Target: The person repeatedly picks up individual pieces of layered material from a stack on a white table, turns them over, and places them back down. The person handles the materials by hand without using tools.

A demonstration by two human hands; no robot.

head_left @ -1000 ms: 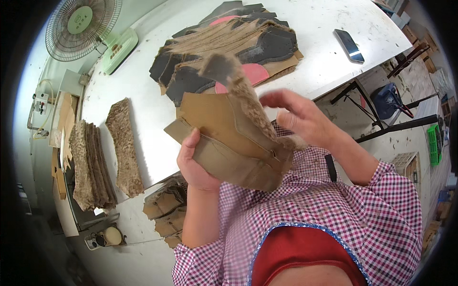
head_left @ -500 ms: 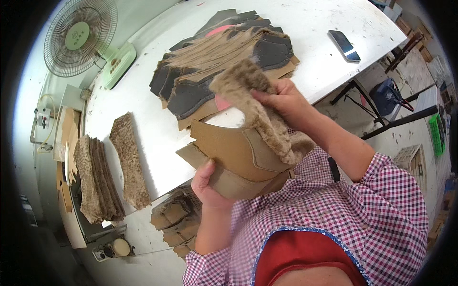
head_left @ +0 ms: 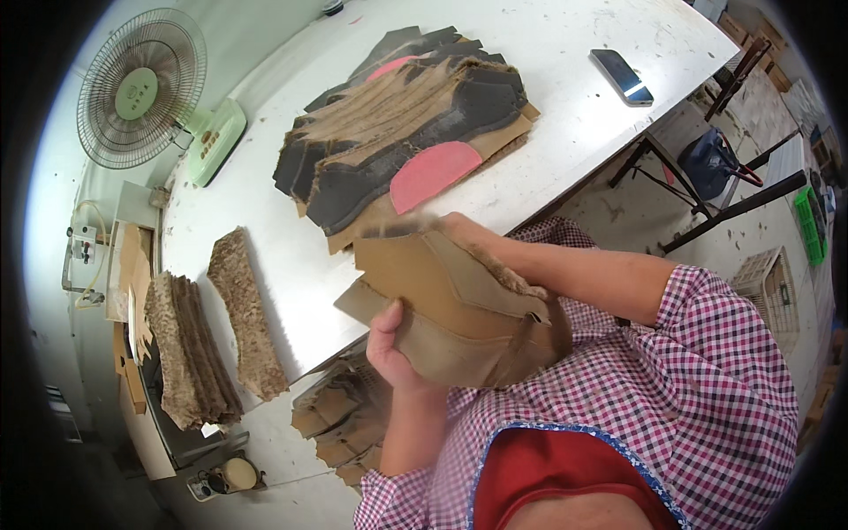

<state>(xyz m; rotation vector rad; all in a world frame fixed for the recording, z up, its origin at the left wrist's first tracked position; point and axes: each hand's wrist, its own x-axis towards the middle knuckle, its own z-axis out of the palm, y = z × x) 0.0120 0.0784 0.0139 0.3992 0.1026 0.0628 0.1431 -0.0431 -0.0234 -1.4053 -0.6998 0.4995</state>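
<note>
I hold a tan suede boot upper with a furry lining edge up in front of my chest, above the table's near edge. My left hand grips it from below, thumb on the front face. My right hand reaches in at the top edge of the upper; its fingers are hidden behind the piece, and only the wrist and forearm show. Just beyond lies a spread pile of dark and tan cut pieces with a pink oval piece on top.
On the white table lie a phone, a furry strip and a stack of furry strips. A green fan stands at the far left. More tan pieces sit below the table. A blue bag hangs at right.
My right hand has come down from above the upper and slid behind its top edge, taking the furry strip out of sight. My left hand has kept its grip.
</note>
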